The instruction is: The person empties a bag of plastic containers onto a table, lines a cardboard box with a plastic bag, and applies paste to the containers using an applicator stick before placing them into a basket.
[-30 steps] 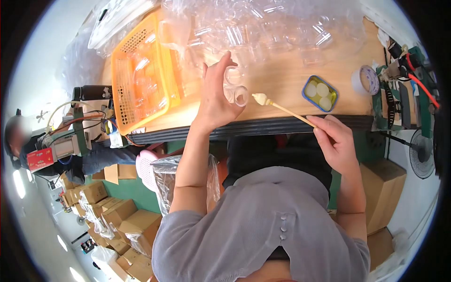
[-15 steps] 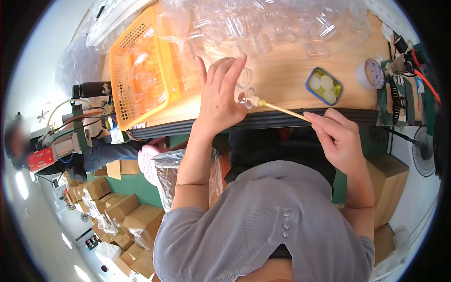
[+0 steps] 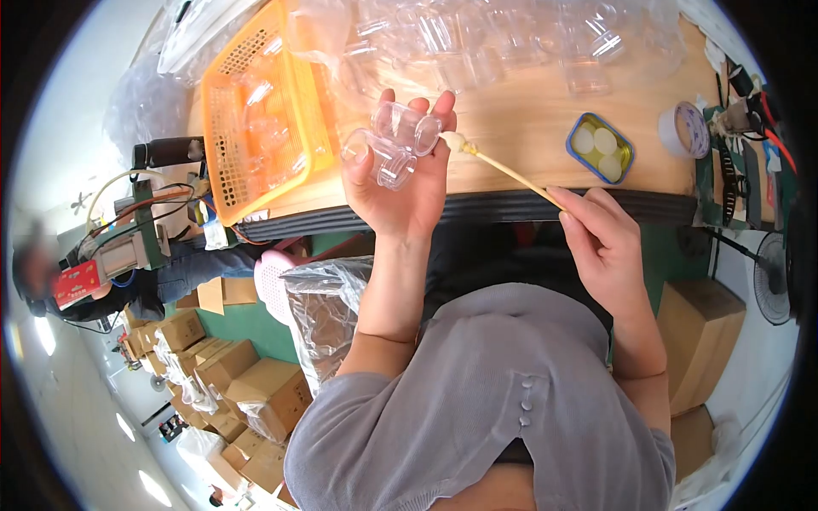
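My left hand [image 3: 394,204] is palm up, fingers curled round two clear plastic jars [image 3: 399,124] lying side by side. My right hand [image 3: 605,243] pinches the end of a thin wooden stick [image 3: 518,181] between thumb and fingers. A pale wad [image 3: 455,141], bound with something yellow, is fixed to the stick's far end. It is close to the round end of the upper jar; whether they touch I cannot tell. A blue-rimmed tin [image 3: 570,146] to the right holds yellowish liquid and several pale round discs.
An orange plastic basket [image 3: 319,128] holding clear containers stands at left. Clear plastic bagging with many clear jars [image 3: 477,51] spreads along the back. A tape roll [image 3: 684,130] is at right. Machines flank the table; another person [image 3: 38,264] is at far left.
My left hand has turned from back-up to palm-up, exposing both jars. The stick's wad has risen from the lower position beside that hand to the upper jar's end. The right hand keeps its pinch.
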A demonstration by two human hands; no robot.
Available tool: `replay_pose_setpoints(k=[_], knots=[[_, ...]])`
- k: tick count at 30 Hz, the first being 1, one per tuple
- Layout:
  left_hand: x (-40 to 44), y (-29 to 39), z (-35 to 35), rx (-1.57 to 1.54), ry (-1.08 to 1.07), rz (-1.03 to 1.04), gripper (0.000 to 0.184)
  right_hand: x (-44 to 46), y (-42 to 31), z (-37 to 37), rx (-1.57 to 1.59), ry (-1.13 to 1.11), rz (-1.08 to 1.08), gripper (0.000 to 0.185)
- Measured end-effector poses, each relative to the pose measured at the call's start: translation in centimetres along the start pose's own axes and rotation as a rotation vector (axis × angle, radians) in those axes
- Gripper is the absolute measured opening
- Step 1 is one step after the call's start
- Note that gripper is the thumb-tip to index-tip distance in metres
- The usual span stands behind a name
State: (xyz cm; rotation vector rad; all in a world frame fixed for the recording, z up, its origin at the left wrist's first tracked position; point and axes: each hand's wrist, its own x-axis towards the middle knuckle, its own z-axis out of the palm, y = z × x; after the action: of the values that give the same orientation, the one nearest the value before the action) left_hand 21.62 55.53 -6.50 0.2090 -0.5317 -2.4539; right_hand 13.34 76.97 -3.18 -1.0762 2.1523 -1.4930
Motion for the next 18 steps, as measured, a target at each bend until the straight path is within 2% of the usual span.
replay_pose_setpoints(k=[3,7,10,11,13,15,18], knots=[[-0.2,0.0,0.2,0.032,-0.039,0.005,0.064,0.1,-0.5,0.0,0.088,-0.060,0.010,0.027],[-0.8,0.4,0.7,0.144,-0.068,0.061,0.075,0.5,-0.3,0.2,-0.002,-0.018,-0.010,0.026],[-0.6,1.6,0.1,0.369,-0.137,0.182,0.076,0.5,-0.3,0.5,0.063,-0.053,0.002,0.025],[-0.6,2.5,0.3,0.515,-0.121,0.312,0.076,0.5,-0.2,0.5,0.081,-0.046,0.004,0.025],[0.0,5.2,0.1,1.215,0.178,0.666,0.084,0.3,0.0,0.3,0.089,-0.042,0.026,0.024],[1.3,8.5,-1.9,1.648,0.371,0.964,0.085,0.2,0.6,-0.4,0.071,-0.048,0.063,0.023],[2.6,12.2,-4.0,2.537,0.558,1.023,0.084,-0.4,1.2,-0.5,0.120,-0.020,0.100,0.022]])
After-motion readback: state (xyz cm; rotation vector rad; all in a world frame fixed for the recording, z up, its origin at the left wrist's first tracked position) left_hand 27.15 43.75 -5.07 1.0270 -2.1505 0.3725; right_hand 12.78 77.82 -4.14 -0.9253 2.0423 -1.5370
